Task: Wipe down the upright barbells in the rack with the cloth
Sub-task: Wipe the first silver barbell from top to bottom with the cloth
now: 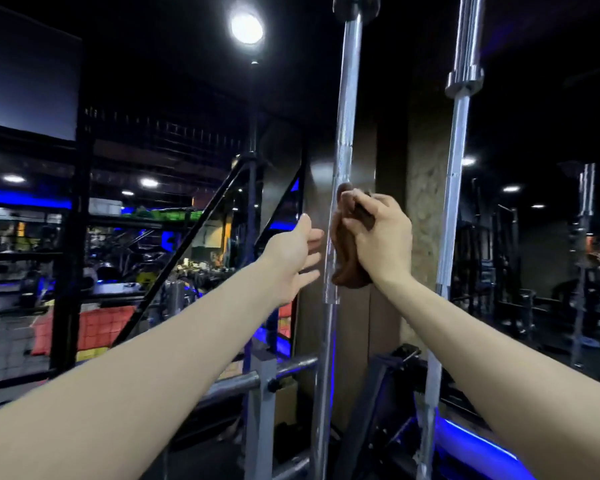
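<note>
Brown cloth (pixel 347 251), soft, bunched in right hand (pixel 383 237) against rigid, heavy steel bar (pixel 349 116); left hand (pixel 297 252) spread, empty; grip mid-shaft, likely slick.

Two upright bars are standing in the way: the left bar (pixel 349 109) and the right bar (pixel 456 174), with an open gap running between them in front of a pillar (pixel 425 188). The right hand (pixel 383 237) is filling that gap at mid height, pressing a cloth (pixel 343 251) round the left bar. The left hand (pixel 297 252) is hovering in free air just left of that bar. Lower down, a horizontal rail (pixel 243 381) and a grey post (pixel 262 410) are blocking the left side.
</note>
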Action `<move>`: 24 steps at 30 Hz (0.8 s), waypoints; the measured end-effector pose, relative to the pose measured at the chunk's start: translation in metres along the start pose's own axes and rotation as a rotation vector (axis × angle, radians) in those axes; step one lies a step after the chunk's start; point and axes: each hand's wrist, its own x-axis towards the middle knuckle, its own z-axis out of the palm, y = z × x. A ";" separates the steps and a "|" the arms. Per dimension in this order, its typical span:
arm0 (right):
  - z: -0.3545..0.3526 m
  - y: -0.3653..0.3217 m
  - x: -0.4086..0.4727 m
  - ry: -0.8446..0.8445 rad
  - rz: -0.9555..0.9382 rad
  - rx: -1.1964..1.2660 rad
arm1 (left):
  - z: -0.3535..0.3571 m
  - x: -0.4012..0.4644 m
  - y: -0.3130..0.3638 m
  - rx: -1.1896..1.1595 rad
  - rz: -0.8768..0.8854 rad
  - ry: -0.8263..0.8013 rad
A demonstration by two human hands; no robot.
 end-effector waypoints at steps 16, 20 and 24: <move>0.089 0.045 -0.031 0.181 -0.426 -0.555 | -0.056 0.090 -0.070 -0.011 -0.113 -0.124; 0.079 0.042 -0.043 0.149 -0.404 -0.489 | -0.059 0.087 -0.076 0.014 -0.155 -0.144; 0.066 0.028 -0.009 0.101 -0.414 -0.453 | -0.054 0.090 -0.082 0.037 -0.168 -0.204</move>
